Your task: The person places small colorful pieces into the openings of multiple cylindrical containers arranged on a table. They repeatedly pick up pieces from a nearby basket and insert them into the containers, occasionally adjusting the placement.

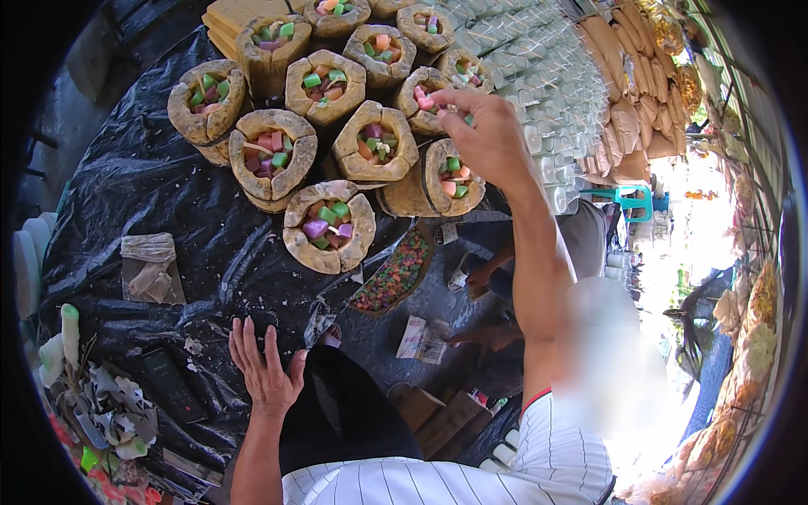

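Observation:
Several rough tan pots with thick, segmented rims stand close together on a black plastic sheet [210, 278]. Coloured wax-like chunks fill them, and pale wick-like strips show in some. My right hand [484, 139] reaches over a pot [414, 111] at the right of the group, thumb and fingertips pinched together above its pink chunks [423, 98]. What the fingertips hold is too small to tell. My left hand [268, 366] rests on the sheet near my lap, fingers spread and holding nothing. Nearest to it among the pots is the front one [329, 227], with purple and green chunks.
Rows of clear glasses [547, 93] stand at the back right, beside brown paper packages [627, 126]. A container of small coloured chunks [394, 273] sits below the table edge, near another person's hands [480, 278]. A dark phone [175, 385] and scraps [105, 404] lie at left.

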The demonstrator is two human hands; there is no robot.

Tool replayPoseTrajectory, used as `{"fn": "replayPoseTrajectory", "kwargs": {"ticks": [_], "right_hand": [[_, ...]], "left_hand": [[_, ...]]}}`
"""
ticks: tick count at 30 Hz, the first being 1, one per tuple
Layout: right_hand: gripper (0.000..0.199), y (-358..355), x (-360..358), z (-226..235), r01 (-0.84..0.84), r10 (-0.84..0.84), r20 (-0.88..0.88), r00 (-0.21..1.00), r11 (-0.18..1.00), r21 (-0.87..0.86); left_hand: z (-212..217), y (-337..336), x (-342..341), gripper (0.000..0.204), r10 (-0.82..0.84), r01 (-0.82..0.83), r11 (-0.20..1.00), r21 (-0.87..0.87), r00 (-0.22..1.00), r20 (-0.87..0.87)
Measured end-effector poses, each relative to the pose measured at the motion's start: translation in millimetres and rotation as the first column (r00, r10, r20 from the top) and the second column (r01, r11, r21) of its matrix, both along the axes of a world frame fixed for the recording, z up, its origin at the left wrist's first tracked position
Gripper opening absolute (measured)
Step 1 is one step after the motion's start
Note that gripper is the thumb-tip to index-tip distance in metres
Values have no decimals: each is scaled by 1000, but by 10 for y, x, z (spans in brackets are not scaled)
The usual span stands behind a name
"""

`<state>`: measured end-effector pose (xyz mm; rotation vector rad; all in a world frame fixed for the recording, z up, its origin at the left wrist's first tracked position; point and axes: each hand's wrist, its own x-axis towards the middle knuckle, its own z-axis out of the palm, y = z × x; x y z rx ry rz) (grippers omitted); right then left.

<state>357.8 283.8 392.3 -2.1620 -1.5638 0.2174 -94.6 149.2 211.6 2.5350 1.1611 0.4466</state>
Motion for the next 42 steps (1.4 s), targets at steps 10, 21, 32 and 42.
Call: {"fn": "replayPoseTrajectory", "kwargs": {"ticks": [10, 21, 32, 42], "right_hand": [[22, -67, 200, 47, 49, -49, 60, 997, 999, 5], [27, 130, 252, -29, -87, 92, 59, 994, 993, -85], [24, 276, 371, 7, -310, 311, 25, 950, 950, -33], [22, 271, 438, 4, -320, 331, 200, 922, 943, -86]], "left_hand": [[9, -6, 10, 72, 18, -18, 1000, -7, 1000, 1], [14, -11, 13, 72, 25, -25, 999, -28, 1000, 2], [26, -9, 23, 71, 30, -30, 999, -24, 1000, -1], [26, -1, 21, 70, 26, -26, 999, -37, 1000, 2]]}}
